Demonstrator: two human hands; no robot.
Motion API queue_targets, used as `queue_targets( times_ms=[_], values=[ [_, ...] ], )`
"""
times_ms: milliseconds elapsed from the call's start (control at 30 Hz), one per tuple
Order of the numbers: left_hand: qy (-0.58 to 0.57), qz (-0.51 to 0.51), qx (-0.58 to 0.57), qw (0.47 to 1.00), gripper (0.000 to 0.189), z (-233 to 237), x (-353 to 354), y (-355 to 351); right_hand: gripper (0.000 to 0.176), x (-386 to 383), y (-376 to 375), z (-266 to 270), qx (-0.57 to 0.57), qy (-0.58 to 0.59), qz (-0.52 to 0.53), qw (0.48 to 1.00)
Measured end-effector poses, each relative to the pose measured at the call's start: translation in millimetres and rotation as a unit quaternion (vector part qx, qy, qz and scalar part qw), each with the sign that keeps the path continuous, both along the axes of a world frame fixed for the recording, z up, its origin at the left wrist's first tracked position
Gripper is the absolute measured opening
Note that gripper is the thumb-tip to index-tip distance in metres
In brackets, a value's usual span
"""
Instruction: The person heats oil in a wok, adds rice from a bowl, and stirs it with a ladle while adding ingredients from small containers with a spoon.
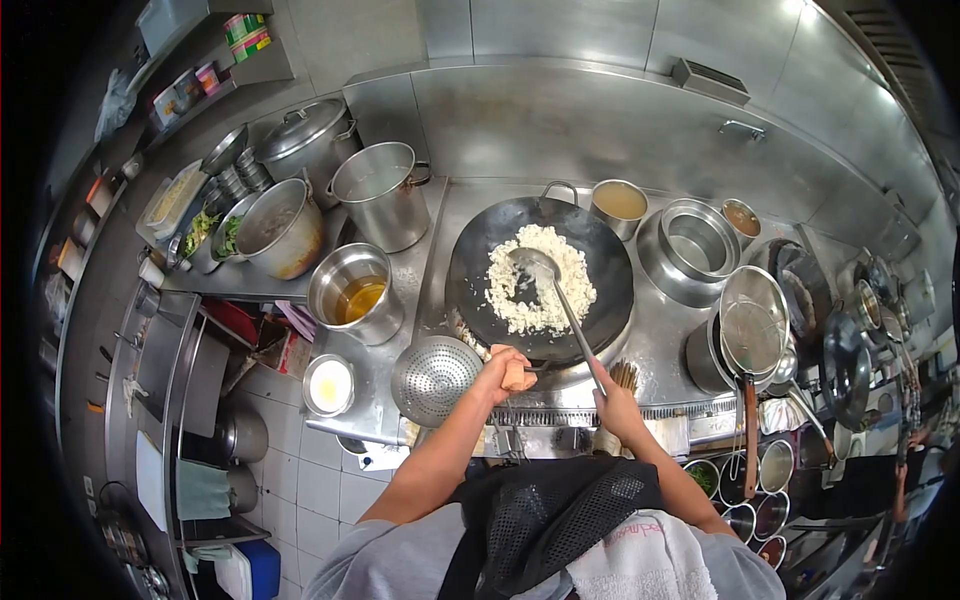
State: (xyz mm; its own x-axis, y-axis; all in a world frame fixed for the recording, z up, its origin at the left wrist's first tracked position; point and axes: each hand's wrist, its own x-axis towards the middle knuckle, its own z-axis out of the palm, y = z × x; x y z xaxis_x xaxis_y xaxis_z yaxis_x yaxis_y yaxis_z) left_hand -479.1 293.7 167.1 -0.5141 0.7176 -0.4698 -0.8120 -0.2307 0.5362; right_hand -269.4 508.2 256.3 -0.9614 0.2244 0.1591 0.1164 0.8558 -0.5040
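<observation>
A large black wok (470, 260) sits on the steel range, with white crumbly food (575, 280), like rice or scrambled egg white, spread in its middle. My right hand (620, 408) is closed around the long handle of a wok ladle (537, 262), whose bowl rests in the food. At the wok's near rim, my left hand (497, 377) is closed on a folded orange-pink cloth (520, 372) against the wok's near handle. Just left of that hand lies a perforated steel strainer (437, 380). A bamboo brush (624, 376) stands beside my right hand.
Left of the wok are a pot of yellow oil (362, 298), a tall stockpot (382, 190) and a small bowl of pale liquid (329, 386). Rightward stand nested steel pots (690, 250) and a mesh strainer (753, 320) over a pot. A pot of cloudy broth (619, 201) is behind.
</observation>
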Motion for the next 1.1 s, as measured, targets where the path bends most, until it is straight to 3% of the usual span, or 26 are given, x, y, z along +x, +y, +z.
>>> queue_targets(
  times_ms=[67,100,133,167,200,267,333,367,400,467,533,567,667,700,733,800,833,900,933,967,1000,1067,1100],
  values=[
    [-0.003,0.022,-0.011,1.000,0.017,18.3,6.9,2.2,0.074,2.7,-7.9,27.5,-0.040,-0.028,-0.002,0.999],
    [-0.011,0.035,-0.020,0.999,0.015,23.6,9.5,1.9,0.073,11.7,-11.0,45.4,-0.206,-0.061,0.005,0.977],
    [-0.018,0.047,-0.026,0.998,0.012,26.9,9.4,3.1,0.072,21.8,-12.4,67.3,-0.363,-0.092,0.012,0.927],
    [-0.017,0.049,-0.024,0.998,0.012,24.9,8.3,4.0,0.071,37.5,-12.1,94.6,-0.508,-0.176,-0.018,0.843],
    [-0.015,0.046,-0.024,0.999,0.012,20.2,7.4,3.7,0.071,44.9,-7.5,91.9,-0.507,-0.177,-0.016,0.843],
    [-0.013,0.047,-0.019,0.999,0.012,21.0,5.7,3.6,0.070,68.2,3.8,81.7,-0.621,-0.227,-0.041,0.749],
    [-0.003,0.048,-0.008,0.999,0.013,23.7,9.6,2.0,0.070,64.1,15.8,47.3,-0.581,-0.243,-0.032,0.776],
    [-0.022,0.046,-0.010,0.999,0.013,14.7,6.9,2.6,0.070,55.8,17.1,33.7,-0.417,-0.176,-0.050,0.890],
    [-0.020,0.047,-0.007,0.999,0.013,15.3,8.1,3.7,0.071,48.1,17.9,29.8,-0.232,-0.098,-0.063,0.966],
    [-0.010,0.021,-0.005,1.000,0.016,14.5,6.5,1.5,0.071,40.5,18.6,23.3,-0.201,-0.054,-0.074,0.975],
    [0.003,0.021,0.006,1.000,0.016,14.3,5.6,2.1,0.070,30.1,16.8,19.0,-0.034,0.172,-0.087,0.981],
    [0.001,0.031,0.000,1.000,0.014,15.3,6.1,2.2,0.072,35.4,1.6,38.3,-0.175,0.093,-0.140,0.970],
    [-0.002,0.047,-0.005,0.999,0.014,14.4,7.6,4.0,0.075,25.1,1.2,-46.3,-0.162,0.094,-0.143,0.972],
    [-0.014,0.050,-0.004,0.999,0.013,13.7,7.8,4.1,0.078,23.1,12.8,-90.3,-0.199,0.064,-0.071,0.975],
    [-0.024,0.052,-0.006,0.998,0.011,13.3,7.9,2.8,0.076,30.2,-8.1,-59.5,-0.327,0.019,-0.066,0.942],
    [-0.013,0.045,-0.001,0.999,0.010,19.2,7.6,2.9,0.074,48.3,-26.4,33.4,-0.393,-0.121,-0.067,0.909],
    [-0.006,0.044,0.006,0.999,0.008,21.8,10.3,-0.3,0.074,59.6,-30.2,52.9,-0.396,-0.120,-0.067,0.908],
    [-0.010,0.066,0.006,0.998,0.007,30.3,26.8,-10.5,0.072,87.6,-27.4,75.7,-0.160,-0.209,0.012,0.965],
    [-0.016,0.087,0.015,0.996,0.007,37.5,41.9,-8.7,0.072,110.3,-22.7,87.9,-0.160,-0.214,0.007,0.964],
    [-0.025,0.121,0.065,0.990,0.008,40.6,64.2,-21.0,0.071,130.6,-15.7,100.7,-0.226,-0.171,0.067,0.957],
    [-0.063,0.058,0.043,0.995,0.007,58.2,83.7,-38.3,0.069,142.6,-9.0,112.5,-0.291,-0.117,0.124,0.942],
    [-0.071,0.058,-0.012,0.996,0.019,110.9,110.4,-50.2,0.068,166.6,3.6,129.4,-0.277,-0.129,0.155,0.939],
    [-0.033,0.101,-0.058,0.993,0.012,106.2,110.0,-49.3,0.068,169.7,5.7,138.6,-0.269,-0.223,0.107,0.931]
  ],
)
